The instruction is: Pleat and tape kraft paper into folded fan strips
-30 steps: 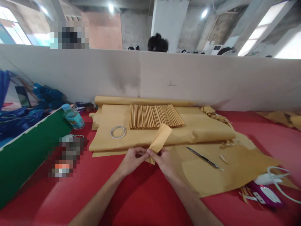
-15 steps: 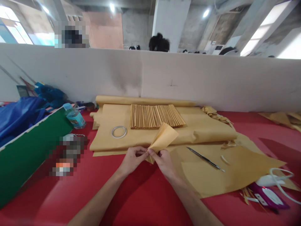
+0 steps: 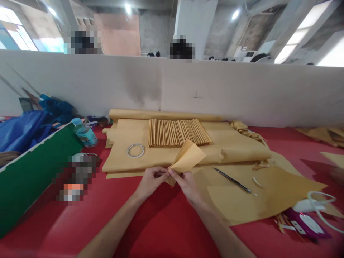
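Observation:
A small piece of folded brown paper (image 3: pixel 188 157) fans out upward between my hands, its pleats gathered at the pinched lower end. My left hand (image 3: pixel 154 182) pinches the gathered part between thumb and fingers. From the other side my right hand (image 3: pixel 185 183) grips the same paper, thumb beside the left thumb. A short tip of the paper shows below the fingers. Just beyond it, a row of narrow pleated brown paper strips (image 3: pixel 177 132) lies on large brown paper sheets (image 3: pixel 161 161). Left of the row is a thin roll of tape (image 3: pixel 135 151).
A black pen-like tool (image 3: pixel 233 180) lies on brown paper at right, near a purple device (image 3: pixel 309 224) with a white cable. At left are a water bottle (image 3: pixel 85 133) and a green panel (image 3: pixel 34 179). A white partition (image 3: pixel 172 84) stands behind the red table (image 3: pixel 166 229).
The fanned paper has opened slightly wider to the right. My hands have stayed nearly in place. A blurred shape and brown paper have come into view at the far right edge.

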Tool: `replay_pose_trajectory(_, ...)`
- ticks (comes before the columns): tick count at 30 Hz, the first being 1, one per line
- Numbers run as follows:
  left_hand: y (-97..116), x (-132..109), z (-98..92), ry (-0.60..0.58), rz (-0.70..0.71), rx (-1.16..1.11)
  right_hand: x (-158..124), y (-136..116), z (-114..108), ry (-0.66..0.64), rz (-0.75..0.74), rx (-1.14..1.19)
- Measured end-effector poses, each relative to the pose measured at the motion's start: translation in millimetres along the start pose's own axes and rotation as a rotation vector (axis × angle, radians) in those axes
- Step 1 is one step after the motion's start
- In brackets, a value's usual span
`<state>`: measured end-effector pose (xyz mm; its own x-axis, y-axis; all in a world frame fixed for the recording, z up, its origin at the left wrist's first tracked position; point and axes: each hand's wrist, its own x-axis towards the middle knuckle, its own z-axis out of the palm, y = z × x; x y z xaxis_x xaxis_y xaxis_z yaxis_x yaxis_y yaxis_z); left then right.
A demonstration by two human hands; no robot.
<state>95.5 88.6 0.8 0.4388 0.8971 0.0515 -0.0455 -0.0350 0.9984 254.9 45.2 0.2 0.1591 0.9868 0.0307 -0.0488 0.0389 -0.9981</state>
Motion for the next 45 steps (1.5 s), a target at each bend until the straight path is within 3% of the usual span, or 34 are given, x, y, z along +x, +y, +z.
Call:
replay_pose_trajectory(35, 3.4, -1.3, -5.6, 0.044, 0.034, 0.104, -2.0, 2.4, 0.4, 0.094, 0.031, 0.011)
replay_pose_trajectory(45, 7.9, -2.1, -0.5, -0.020, 0.036, 0.103, 1.8, 3.0, -0.9, 0.106, 0.026, -0.007)
